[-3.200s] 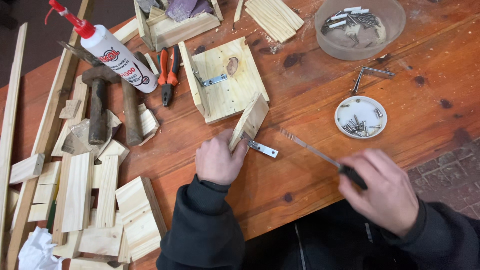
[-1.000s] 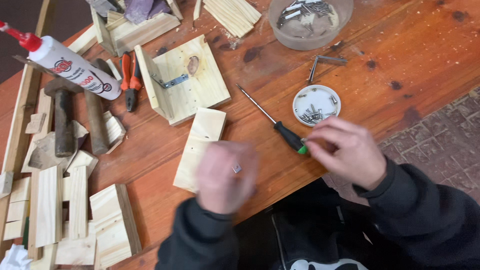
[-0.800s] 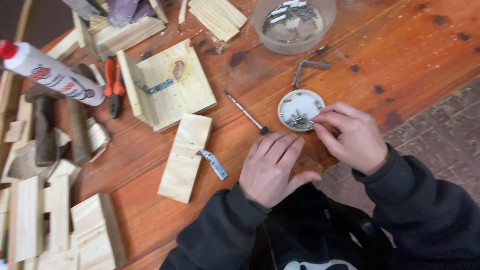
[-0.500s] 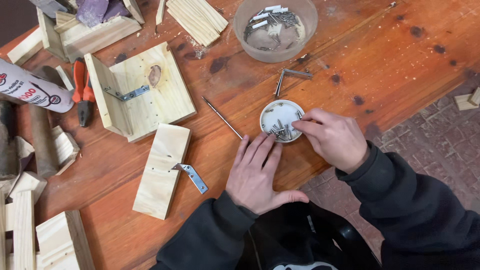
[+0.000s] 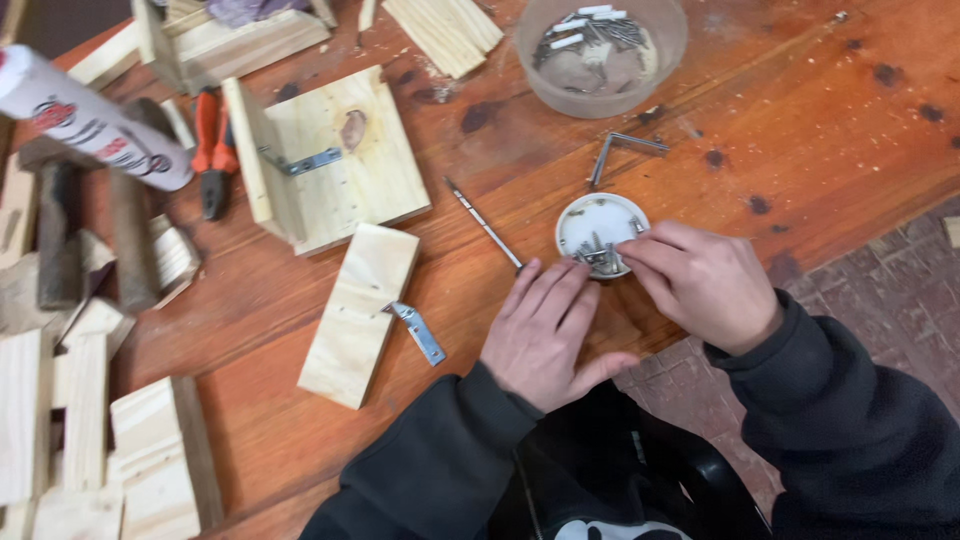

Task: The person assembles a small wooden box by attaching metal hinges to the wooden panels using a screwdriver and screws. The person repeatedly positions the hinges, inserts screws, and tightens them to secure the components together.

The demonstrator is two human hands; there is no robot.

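Right hand [image 5: 705, 285] fingers [image 5: 640, 250] dip into the small white dish [image 5: 590, 215] of screws.

Glossy reddish wooden table [image 5: 800, 120], pale raw pine block [image 5: 360, 315] (metal hinge [image 5: 418, 332]).

Screws [image 5: 600, 252] in dish [image 5: 578, 222], right of plank [image 5: 360, 312]

Screwdriver [image 5: 487, 225] set down; right hand [image 5: 700, 285] now picking in screw dish [image 5: 600, 228].
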